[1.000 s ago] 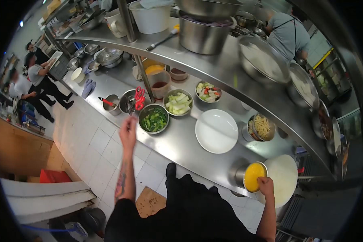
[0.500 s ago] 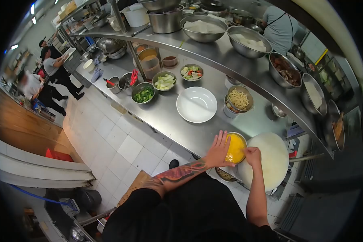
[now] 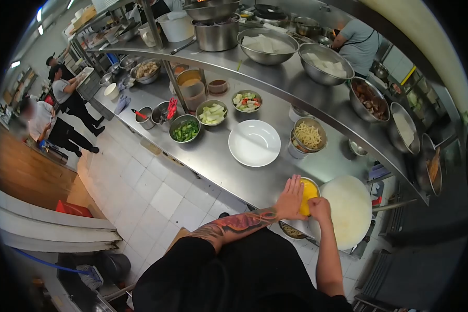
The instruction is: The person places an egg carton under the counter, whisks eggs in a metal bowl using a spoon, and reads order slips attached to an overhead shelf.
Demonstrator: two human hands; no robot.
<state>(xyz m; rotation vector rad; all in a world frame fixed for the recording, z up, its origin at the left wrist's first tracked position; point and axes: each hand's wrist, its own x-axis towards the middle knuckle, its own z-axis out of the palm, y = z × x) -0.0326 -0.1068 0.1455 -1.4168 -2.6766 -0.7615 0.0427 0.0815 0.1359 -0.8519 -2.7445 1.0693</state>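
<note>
A metal bowl of yellow liquid, like beaten egg [image 3: 309, 194], sits at the near right of the counter. My left hand [image 3: 290, 200] lies against the bowl's left side, fingers stretched out and held together, covering part of it. At the bowl's right rim is my right hand [image 3: 320, 209], closed in a fist; whatever it holds is hidden. Just right of it spreads a large round pale surface [image 3: 348, 213]. A white plate [image 3: 254, 143] stands farther back on the counter, with a bowl of noodles [image 3: 309, 135] to its right.
Bowls of green peppers [image 3: 185, 130], pale chopped vegetables [image 3: 211, 113] and mixed vegetables [image 3: 247, 101] line the steel counter [image 3: 213, 166]. An overhead shelf [image 3: 213, 61] carries several metal bowls. Co-workers stand at far left, and a person [image 3: 358, 41] is behind the shelf.
My left hand now covers more of the bowl, and my right fist has shifted slightly left and down onto its rim. At the back left, brownish food shows where a colander was.
</note>
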